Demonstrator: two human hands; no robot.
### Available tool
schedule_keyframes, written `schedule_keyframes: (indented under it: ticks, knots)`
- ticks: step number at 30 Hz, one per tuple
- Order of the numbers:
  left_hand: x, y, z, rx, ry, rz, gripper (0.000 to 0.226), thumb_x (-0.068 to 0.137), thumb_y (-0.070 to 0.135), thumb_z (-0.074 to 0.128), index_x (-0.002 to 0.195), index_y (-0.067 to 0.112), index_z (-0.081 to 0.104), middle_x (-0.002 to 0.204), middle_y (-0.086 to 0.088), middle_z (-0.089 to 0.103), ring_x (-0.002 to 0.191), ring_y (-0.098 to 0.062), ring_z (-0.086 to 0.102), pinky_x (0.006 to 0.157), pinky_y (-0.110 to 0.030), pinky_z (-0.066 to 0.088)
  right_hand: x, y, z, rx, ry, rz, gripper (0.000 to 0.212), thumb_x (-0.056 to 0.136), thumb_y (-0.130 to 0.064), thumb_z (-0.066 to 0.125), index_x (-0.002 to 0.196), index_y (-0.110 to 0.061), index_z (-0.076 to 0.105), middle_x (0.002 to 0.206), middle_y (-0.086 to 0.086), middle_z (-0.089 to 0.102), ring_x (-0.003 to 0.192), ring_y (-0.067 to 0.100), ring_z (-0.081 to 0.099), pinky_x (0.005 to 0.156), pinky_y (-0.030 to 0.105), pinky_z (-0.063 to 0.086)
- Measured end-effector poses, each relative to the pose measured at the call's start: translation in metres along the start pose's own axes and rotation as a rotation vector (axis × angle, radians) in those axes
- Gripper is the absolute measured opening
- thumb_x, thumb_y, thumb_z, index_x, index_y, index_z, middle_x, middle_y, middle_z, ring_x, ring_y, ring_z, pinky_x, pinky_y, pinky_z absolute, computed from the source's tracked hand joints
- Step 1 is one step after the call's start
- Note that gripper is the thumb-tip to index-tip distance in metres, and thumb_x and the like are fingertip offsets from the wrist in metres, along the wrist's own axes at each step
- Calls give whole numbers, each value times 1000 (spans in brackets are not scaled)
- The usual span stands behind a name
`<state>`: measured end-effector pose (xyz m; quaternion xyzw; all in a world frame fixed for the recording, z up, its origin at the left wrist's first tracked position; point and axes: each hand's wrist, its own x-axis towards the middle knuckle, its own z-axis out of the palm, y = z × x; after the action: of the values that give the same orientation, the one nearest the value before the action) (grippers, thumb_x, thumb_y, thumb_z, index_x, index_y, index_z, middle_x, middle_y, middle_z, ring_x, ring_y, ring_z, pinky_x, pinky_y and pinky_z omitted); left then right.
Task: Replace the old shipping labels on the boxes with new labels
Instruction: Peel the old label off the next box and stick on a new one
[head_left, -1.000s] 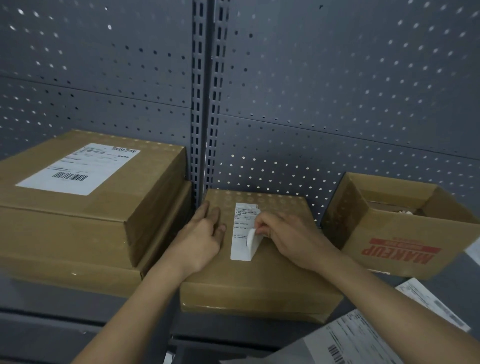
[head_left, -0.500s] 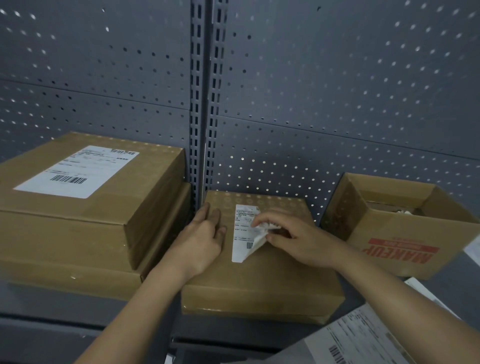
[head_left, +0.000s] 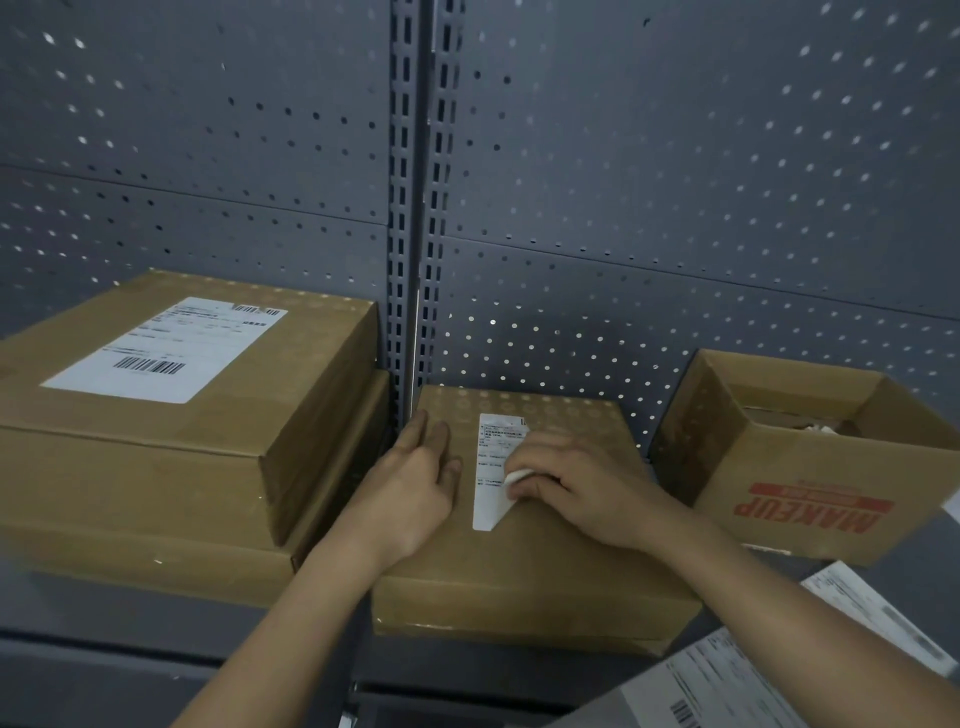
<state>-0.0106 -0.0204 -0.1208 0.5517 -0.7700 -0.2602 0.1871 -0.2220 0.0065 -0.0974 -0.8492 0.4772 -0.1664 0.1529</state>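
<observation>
Head view: a flat box (head_left: 519, 577) lies on a grey shelf (head_left: 104, 649), at 6 o'clock from the frame's centre, its back edge against the pegboard wall (head_left: 675, 182). The old label (head_left: 493, 447) runs front to back down the middle of the box top. Its right side is lifted off the cardboard and bunched up.

The left hand (head_left: 415, 483) lies flat on the lid at 9 o'clock of the label, fingers straight and close together, holding nothing. The right hand (head_left: 582, 493), at 3 o'clock of the label, pinches the loosened paper between thumb and curled fingers.

At 9 o'clock of the flat box stands a stack of 2 boxes (head_left: 156, 467) with 1 large label (head_left: 166, 348) on top. At 3 o'clock sits an open carton (head_left: 779, 457) marked MAKEUP. Printed sheets (head_left: 727, 680) lie at 5 o'clock.
</observation>
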Motion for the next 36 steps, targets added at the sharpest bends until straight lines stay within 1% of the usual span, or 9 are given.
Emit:
schedule_keyframes:
  ticks: [5,10,14,16,22,26,28,31,36]
  knots:
    - [1,-1,-2,33,-31,19,56,106,37,35,157,19,20,166,-3,0,149,-24,20,115,-28,22,2,2,9,54,112,26,8,96,-25,59,96,-22,67,93,-23,56,98,-4,50,83,7,33]
    - [3,-2,-2,35,-34,14,56,106,36,35,157,19,21,166,-3,1,150,-24,18,118,-31,20,5,4,10,128,130,76,7,94,-27,62,90,-33,64,89,-13,61,91,4,55,77,15,38]
    - [4,-3,-1,42,-29,19,54,106,34,35,157,20,23,166,-4,2,150,-26,20,118,-32,24,6,6,12,159,154,125,6,93,-30,63,89,-35,64,87,-11,63,84,8,57,76,32,45]
    - [4,-3,-1,41,-24,22,53,106,33,35,156,20,23,166,-4,3,149,-26,20,116,-31,24,6,4,11,191,177,149,10,93,-30,63,86,-37,64,83,-11,64,80,8,58,73,33,46]
    - [2,-2,-2,38,-22,21,52,106,31,34,156,20,23,166,-4,2,149,-26,21,114,-29,24,7,1,8,229,219,201,12,94,-26,64,82,-25,65,76,-11,64,75,1,57,67,24,41]
    - [0,-2,-2,26,-29,14,55,106,34,33,158,20,20,166,0,-1,151,-23,16,118,-29,18,12,-3,-1,286,374,264,14,94,-14,64,84,-5,66,78,-3,60,68,-14,55,52,3,37]
    - [0,-1,-2,24,-28,14,55,106,35,33,158,21,19,166,0,-1,151,-23,16,118,-30,17,15,1,-1,235,418,289,14,94,-23,65,81,-17,67,75,-7,62,62,-11,59,52,8,41]
    - [0,-2,-1,21,-31,10,56,106,36,33,158,22,18,166,1,-2,151,-23,15,121,-35,17,18,13,4,77,478,337,19,89,-50,56,73,-40,58,67,-14,64,63,0,63,62,30,50]
    - [0,-3,-1,10,-32,15,56,106,36,33,158,21,17,166,1,-2,151,-23,15,121,-34,17,22,14,10,155,602,429,27,96,-41,51,76,-23,51,66,0,59,58,11,60,61,48,51]
